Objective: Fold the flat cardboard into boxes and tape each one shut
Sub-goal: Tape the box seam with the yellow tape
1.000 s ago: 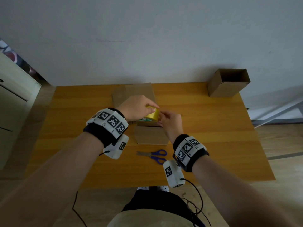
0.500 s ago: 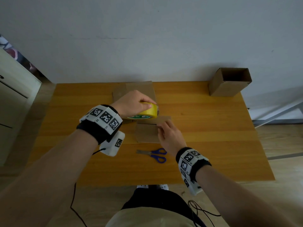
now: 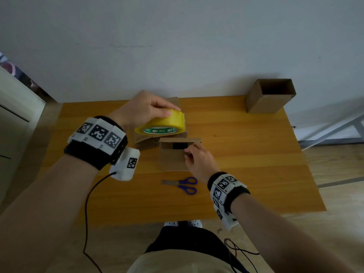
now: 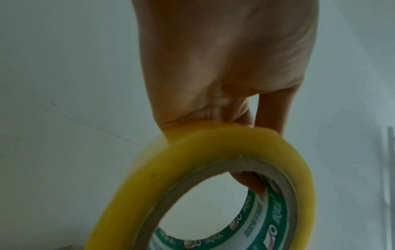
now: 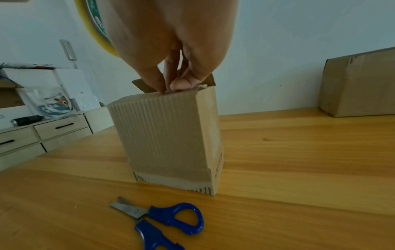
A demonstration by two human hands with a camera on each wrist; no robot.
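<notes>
Small brown corrugated cardboard box (image 5: 171, 135) mid-worktop looks light and crushable, right hand (image 3: 199, 160) pinches its top edge; left hand (image 3: 141, 111) grips the yellow tape roll (image 3: 163, 125) through its core

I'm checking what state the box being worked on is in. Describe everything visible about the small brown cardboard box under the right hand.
The small brown corrugated cardboard box stands upright on the wooden table, just beyond the blue-handled scissors. Its ribbed front wall faces the person, with a paler band near the base. The top is not closed: a dark gap shows from above. The right hand pinches its near top edge. The left hand holds the yellow tape roll above, behind it.
</notes>
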